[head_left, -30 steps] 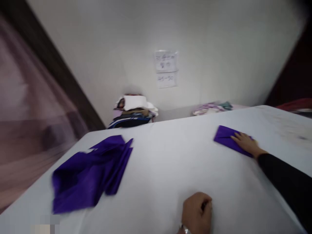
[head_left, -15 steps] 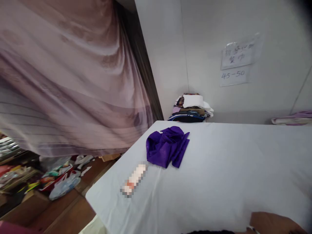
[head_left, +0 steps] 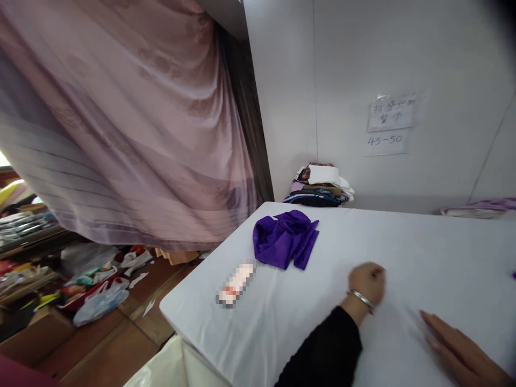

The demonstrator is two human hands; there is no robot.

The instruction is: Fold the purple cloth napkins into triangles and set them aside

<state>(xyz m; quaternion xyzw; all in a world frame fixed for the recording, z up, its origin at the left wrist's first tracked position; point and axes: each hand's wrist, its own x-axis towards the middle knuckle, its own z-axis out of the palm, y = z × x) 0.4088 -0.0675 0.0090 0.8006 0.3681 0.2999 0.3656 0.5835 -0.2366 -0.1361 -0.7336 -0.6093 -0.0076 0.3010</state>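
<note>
Here's the purple cloth (head_left: pixel 278 242), rumpled in a heap by the far left corner of the white table (head_left: pixel 403 242), just in from the left edge. Between it and the near left corner lies a long pale object (head_left: pixel 237 282), too pixelated to name.

And the hands! The left hand (head_left: pixel 366 285), silver bangle (head_left: pixel 362 301) at the wrist, is curled into a loose fist well inside the table's edges, apart from the cloth; whether anything is tucked in it, I can't tell. The right hand (head_left: pixel 461 344) is blurred, over the table's near side, fingers straight and close together, nothing seen in it. So that's 2 hands, 0 on the heap, with the left nearer.

Now, how would this fabric behave? I'd call it light and thin, limp enough to slump into folds, with a faint sheen that suggests a slightly slippery surface. Nothing fragile, I'd judge; creasing looks the likelier trouble. Best hold? The straight-edged flaps (head_left: pixel 307 247) on its right side: pinch 1 of their corners, because a grab at the middle would probably just bunch it up.
</note>
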